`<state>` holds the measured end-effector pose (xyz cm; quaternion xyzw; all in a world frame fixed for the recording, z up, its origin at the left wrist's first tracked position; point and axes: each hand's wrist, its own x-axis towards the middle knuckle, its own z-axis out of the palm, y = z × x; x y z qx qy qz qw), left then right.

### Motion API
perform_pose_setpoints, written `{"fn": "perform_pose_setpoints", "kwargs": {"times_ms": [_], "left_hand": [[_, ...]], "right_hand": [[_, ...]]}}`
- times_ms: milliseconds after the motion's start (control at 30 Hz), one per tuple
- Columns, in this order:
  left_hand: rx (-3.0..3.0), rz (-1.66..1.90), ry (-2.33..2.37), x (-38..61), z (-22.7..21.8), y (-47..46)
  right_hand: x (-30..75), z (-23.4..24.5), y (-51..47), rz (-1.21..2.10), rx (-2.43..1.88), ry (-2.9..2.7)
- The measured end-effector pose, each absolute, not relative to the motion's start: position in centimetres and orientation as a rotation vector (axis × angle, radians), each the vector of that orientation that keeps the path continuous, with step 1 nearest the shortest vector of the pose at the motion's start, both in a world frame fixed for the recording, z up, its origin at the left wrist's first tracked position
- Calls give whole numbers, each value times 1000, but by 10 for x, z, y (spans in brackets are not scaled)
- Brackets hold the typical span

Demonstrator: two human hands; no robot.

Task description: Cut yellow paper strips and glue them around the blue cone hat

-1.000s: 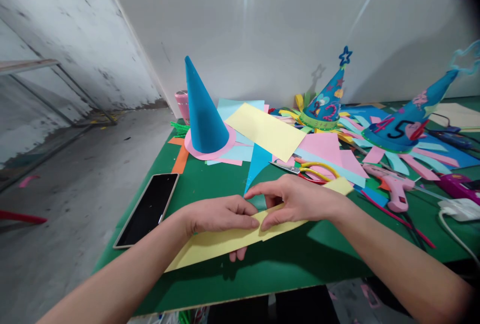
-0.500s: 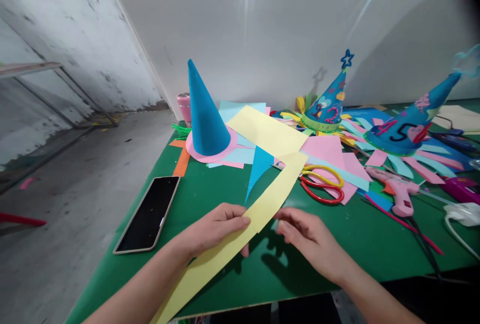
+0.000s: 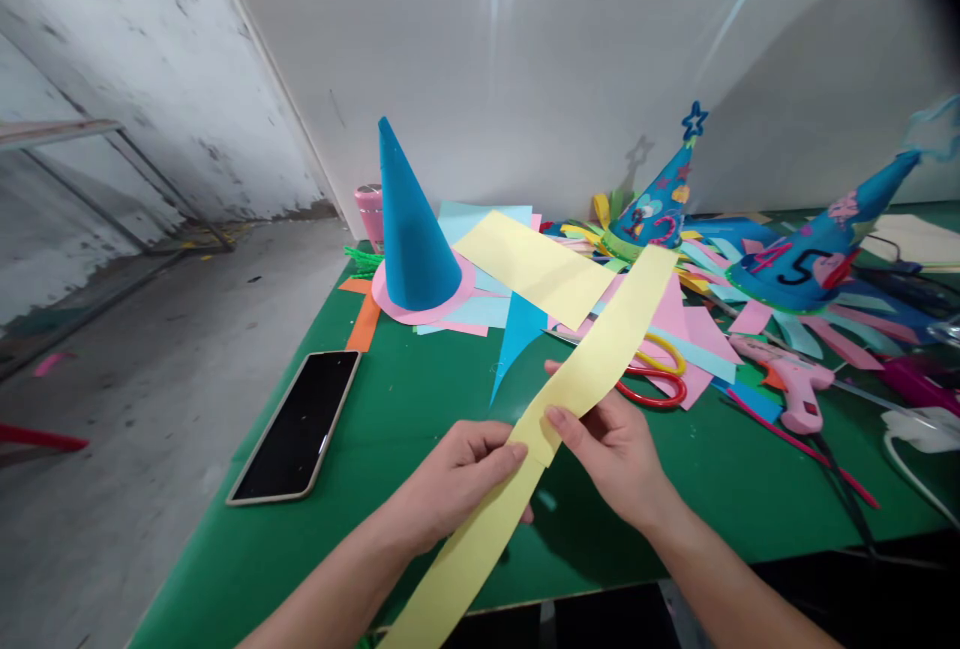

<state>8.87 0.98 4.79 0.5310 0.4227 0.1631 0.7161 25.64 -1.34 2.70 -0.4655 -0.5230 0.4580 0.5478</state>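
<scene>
A long yellow paper strip (image 3: pixel 600 354) slants from the bottom edge up to the right, with an overlap between two pieces near its middle. My left hand (image 3: pixel 469 474) pinches it just below that overlap, thumb on top. Just above, my right hand (image 3: pixel 607 444) grips the strip too, thumb on its face and fingers behind. Partly under the strip's upper end lie scissors (image 3: pixel 652 389) with red and yellow handles. Beyond stands a plain blue paper cone (image 3: pixel 416 239) on a pink disc (image 3: pixel 466 291). A blue paper scrap (image 3: pixel 516 339) lies in front of the hands.
A phone (image 3: pixel 296 429) lies on the green table (image 3: pixel 397 384) at left. Two decorated party hats (image 3: pixel 649 209) with fringes stand at the right back. A pink glue gun (image 3: pixel 795 384) and its cord lie at right. Yellow sheets (image 3: pixel 536 264) and pastel papers cover the middle; a white panel (image 3: pixel 525 99) stands behind.
My right hand, free beside the strip before, now grips it. The strip has swung more upright and shifted right, its upper end now over the scissors. My left hand moved slightly right with it.
</scene>
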Motion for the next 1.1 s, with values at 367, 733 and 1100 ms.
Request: {"fn": "perform_pose_setpoints", "kwargs": {"times_ms": [367, 733, 1100], "left_hand": [[1084, 451, 943, 98, 33, 9], [1060, 485, 972, 103, 24, 9], [1086, 467, 989, 103, 26, 5]], "right_hand": [[258, 21, 7, 1228, -1093, -1195], [256, 14, 12, 1229, -1094, -1150], [267, 28, 24, 1092, -1076, -1063]]}}
